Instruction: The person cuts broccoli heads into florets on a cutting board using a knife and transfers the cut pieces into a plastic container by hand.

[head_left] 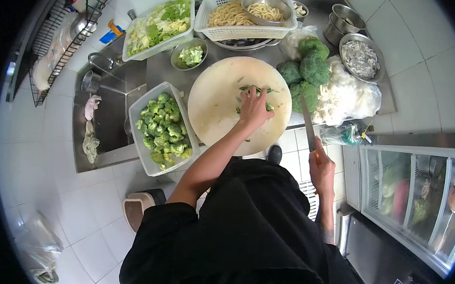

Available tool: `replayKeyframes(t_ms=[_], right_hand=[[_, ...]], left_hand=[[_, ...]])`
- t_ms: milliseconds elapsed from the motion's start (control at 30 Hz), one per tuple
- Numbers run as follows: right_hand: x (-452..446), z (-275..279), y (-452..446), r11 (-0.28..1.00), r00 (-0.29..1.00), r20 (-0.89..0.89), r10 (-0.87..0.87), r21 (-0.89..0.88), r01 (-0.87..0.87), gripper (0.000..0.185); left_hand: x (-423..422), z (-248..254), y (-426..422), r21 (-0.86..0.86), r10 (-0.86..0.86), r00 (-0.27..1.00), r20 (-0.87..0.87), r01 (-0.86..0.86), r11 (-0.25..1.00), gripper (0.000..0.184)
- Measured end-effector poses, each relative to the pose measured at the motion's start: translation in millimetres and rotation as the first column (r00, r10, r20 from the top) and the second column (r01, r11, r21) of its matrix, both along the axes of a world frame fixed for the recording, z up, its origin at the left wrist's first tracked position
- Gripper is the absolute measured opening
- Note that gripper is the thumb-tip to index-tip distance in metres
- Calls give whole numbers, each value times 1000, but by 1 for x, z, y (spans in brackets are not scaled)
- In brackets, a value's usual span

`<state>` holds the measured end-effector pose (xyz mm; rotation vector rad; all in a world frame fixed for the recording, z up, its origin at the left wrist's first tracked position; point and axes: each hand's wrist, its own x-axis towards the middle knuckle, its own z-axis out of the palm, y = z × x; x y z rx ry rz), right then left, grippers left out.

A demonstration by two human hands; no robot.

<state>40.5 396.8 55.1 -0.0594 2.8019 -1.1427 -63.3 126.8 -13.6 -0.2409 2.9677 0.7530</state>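
Note:
On the round cutting board (214,108), my left hand (255,108) reaches down with its fingers curled over green leafy trimmings (265,89). Bits of green stick out past the fingertips and beside the thumb; what lies under the palm is hidden. My right hand (321,170) grips a kitchen knife (307,123) by its handle, off the board's right side, blade pointing away from me. Whole broccoli heads (314,64) are piled beyond the blade. Left of the board, a white plastic tub (135,117) holds cut broccoli florets (164,128).
Behind the board stand a tub of chopped lettuce (161,25), a small bowl of greens (191,56) and a noodle basket (205,22). Bagged white vegetables (346,94) and a metal bowl (363,56) sit right. A sink (113,120) is left, a glass-door fridge (415,193) right.

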Motion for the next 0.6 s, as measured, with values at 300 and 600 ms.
replayKeyframes(t_ms=[300, 600], right_hand=[[-3, -4, 0, 1000, 999, 33, 22, 6, -22, 51], [-12, 5, -14, 998, 994, 81, 68, 2, -69, 52]], left_hand=[[14, -19, -9, 27, -207, 968, -143, 213, 977, 62], [-8, 28, -58, 654, 39, 989, -139, 62, 754, 41]])
